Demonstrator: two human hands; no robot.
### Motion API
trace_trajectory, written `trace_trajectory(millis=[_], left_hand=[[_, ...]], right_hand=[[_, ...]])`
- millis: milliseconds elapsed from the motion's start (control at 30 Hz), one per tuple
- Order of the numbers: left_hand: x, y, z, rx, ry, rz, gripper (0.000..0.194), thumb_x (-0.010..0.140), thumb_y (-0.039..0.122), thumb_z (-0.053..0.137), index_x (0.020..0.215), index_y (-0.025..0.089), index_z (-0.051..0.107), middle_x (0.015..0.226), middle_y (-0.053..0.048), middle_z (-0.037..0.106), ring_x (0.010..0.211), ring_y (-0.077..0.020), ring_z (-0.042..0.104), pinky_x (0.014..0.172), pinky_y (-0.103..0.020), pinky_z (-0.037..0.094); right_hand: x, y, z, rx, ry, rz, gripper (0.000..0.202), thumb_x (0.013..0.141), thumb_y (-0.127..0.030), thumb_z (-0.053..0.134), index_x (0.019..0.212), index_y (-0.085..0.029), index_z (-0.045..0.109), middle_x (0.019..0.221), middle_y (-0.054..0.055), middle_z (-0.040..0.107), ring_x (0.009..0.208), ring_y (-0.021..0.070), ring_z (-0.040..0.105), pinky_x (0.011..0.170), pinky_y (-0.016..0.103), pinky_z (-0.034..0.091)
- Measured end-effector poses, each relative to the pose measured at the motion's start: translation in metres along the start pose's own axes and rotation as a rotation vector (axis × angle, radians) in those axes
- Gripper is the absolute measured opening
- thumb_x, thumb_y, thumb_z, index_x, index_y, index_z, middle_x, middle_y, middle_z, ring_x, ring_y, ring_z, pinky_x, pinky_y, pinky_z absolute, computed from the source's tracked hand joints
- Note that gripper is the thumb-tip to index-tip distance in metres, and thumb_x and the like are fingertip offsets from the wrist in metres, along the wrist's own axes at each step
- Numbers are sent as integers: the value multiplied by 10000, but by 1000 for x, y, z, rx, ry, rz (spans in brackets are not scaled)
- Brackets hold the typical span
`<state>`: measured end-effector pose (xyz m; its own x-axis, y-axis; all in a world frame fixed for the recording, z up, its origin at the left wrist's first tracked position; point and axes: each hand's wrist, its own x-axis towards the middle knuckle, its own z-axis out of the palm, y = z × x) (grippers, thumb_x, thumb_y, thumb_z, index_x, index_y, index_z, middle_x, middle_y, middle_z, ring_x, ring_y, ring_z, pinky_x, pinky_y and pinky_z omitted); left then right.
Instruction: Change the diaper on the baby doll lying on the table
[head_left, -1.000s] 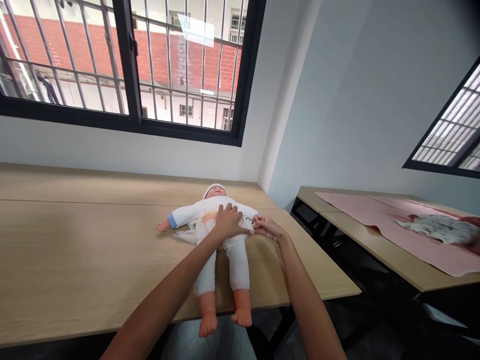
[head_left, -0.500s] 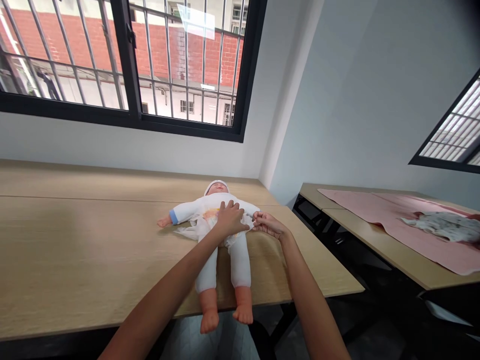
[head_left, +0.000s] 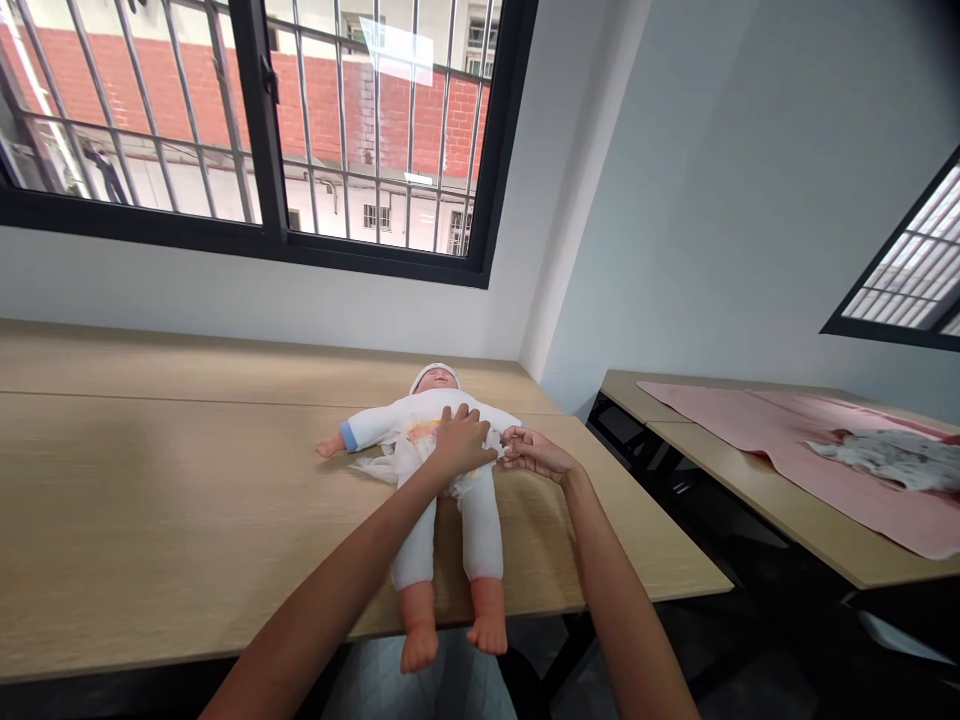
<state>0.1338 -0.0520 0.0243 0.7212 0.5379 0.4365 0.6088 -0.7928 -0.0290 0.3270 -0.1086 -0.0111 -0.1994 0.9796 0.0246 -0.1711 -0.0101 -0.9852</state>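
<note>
A baby doll [head_left: 480,530] lies on its back on the table, head toward the window and feet over the near edge. It wears a white suit with blue cuffs and a pale cap. Around its hips is a white diaper [head_left: 406,458] with a coloured print, its side flaring out on the left. My left hand [head_left: 463,442] rests on the diaper's front with its fingers apart. At the diaper's right side, my right hand [head_left: 537,453] pinches its edge between thumb and fingers. The fingers partly hide the pinched piece.
The wooden table [head_left: 187,520] runs along the wall below a barred window [head_left: 375,150]. Across a gap on the right stands a second table [head_left: 795,530] bearing a pink cloth [head_left: 735,430] and a crumpled patterned garment [head_left: 892,455].
My right hand has shifted very slightly left at the diaper's side. The left hand stays on the diaper's front, and the view has tilted a little.
</note>
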Motion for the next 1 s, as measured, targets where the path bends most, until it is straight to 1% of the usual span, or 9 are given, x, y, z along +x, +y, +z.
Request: trace_trajectory(millis=[100,167,300,433,700,767,867,933,1000], left_hand=[[0,0,0,-3,-3,-2,240,756,418,589,801,189,647,952,-68,625,1016,-267,484,885,-465,329],[1,-1,0,-6,-7,-2,250,753,427,595,802,188,649,954,-68,627,1016,-267,485,884,-466,329],[1,-1,0,-10,-7,-6,231,756,412,599,798,191,651,962,-72,630,1015,-266,483,884,-458,328],[1,0,1,-15,-4,-17,197,758,377,594,803,195,654,952,-71,632,1010,-264,484,875,-449,331],[0,0,0,-30,9,-19,167,763,332,576,819,202,664,943,-64,637,1004,-262,488,872,-453,331],[-1,1,-1,-33,14,-6,200,786,371,561,821,205,667,936,-59,637,1002,-260,488,881,-460,327],[-2,2,-3,-34,26,2,337,832,495,507,810,200,667,928,-66,635,1001,-260,486,895,-472,319],[-3,1,-4,-32,28,10,423,820,586,500,806,196,665,928,-73,634,1003,-267,485,897,-475,319],[-3,1,-4,-32,20,20,446,784,624,534,806,197,661,935,-74,636,1006,-271,485,892,-470,323]], right_hand=[[0,1,1,-17,-61,8,378,724,-269,796,990,-174,546,850,9,626,779,127,644,825,298,527],[1,2,2,-30,-80,20,404,724,-281,801,1016,-176,542,853,9,632,782,125,644,824,292,523],[4,5,2,-48,-71,46,412,694,-242,818,996,-175,546,863,4,637,760,115,641,791,263,517],[6,6,0,-40,-62,46,403,679,-206,816,982,-179,551,806,-17,629,724,107,634,761,247,509],[5,6,-3,-24,-7,16,429,690,-202,785,1055,-191,560,819,-17,632,735,103,629,797,256,514],[5,6,-4,-21,22,10,438,693,-217,781,1069,-186,559,812,-12,637,739,105,629,791,249,516],[5,7,-4,-17,70,4,435,699,-246,776,1068,-179,556,793,-2,649,726,107,632,758,231,514],[6,7,-4,-12,91,2,431,699,-264,777,1056,-176,553,768,4,654,713,113,635,741,228,513],[6,7,-4,-6,100,1,424,697,-281,778,1039,-178,551,741,2,652,706,120,638,739,235,514]])
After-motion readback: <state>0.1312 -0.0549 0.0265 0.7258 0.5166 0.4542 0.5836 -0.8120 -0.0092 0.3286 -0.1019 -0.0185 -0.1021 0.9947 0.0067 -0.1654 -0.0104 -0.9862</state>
